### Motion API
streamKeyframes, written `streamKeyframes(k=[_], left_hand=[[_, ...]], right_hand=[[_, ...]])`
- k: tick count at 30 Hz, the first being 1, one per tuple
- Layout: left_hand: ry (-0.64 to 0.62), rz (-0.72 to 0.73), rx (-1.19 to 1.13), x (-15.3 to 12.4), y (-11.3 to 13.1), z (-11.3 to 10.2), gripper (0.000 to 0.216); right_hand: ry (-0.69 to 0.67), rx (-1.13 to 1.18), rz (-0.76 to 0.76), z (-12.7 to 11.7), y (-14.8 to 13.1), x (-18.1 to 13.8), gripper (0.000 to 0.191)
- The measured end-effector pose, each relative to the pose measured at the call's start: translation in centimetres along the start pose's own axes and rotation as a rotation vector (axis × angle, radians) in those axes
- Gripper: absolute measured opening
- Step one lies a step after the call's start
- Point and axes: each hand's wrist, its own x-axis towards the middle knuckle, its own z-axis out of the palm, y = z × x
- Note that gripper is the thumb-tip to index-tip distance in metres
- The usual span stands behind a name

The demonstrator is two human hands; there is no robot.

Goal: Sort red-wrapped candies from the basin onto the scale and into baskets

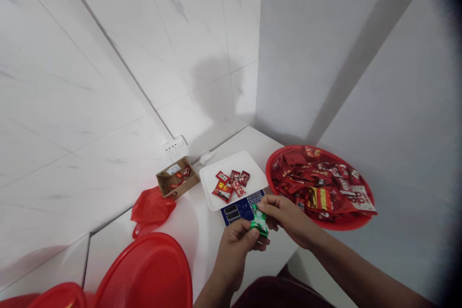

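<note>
Both my hands meet over the front of a white table, just below a scale. My left hand (236,245) grips the lower part of a small green packet (259,221). My right hand (287,216) pinches the packet's top with thumb and fingers. The scale's white tray (216,178) carries several small red packets (231,184), and its blue keypad panel (240,207) faces me. A round red basin (274,159) heaped with red snack packets (321,185) sits right of the scale, close to my right hand.
A small cardboard box (176,180) with a few red packets stands left of the scale, near a wall socket (175,145). A red plastic bag (149,209) lies on the table's left part. Red plastic lids or basins (144,274) fill the lower left. White walls close in behind.
</note>
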Motion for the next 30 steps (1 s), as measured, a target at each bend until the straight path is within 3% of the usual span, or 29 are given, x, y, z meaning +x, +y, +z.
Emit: streamKeyframes(k=[10,16,21,25,30], left_hand=[[0.043,-0.040,0.006,1.0,-0.1,1.2,0.028],[0.114,0.020,0.117,2.0,0.0,1.8,0.031],[0.212,0.129,0.061,3.5,0.7,1.5,0.025],[0.191,0.176,0.215,4.5,1.6,1.4,0.025],[0.165,0.152,0.370,5.3,1.9,2.0,0.024]], right_hand=[[0.092,-0.252,-0.035,-1.0,-2.3,0.6,0.031],[0.108,-0.236,-0.089,-1.5,-2.4,0.9,0.032],[-0.013,-0.165,-0.047,-2.3,-1.2,1.0,0.032],[-0.153,-0.210,0.044,-2.8,0.0,1.0,0.033],[-0.284,-0.308,0.032,-3.5,-0.2,1.3,0.033]])
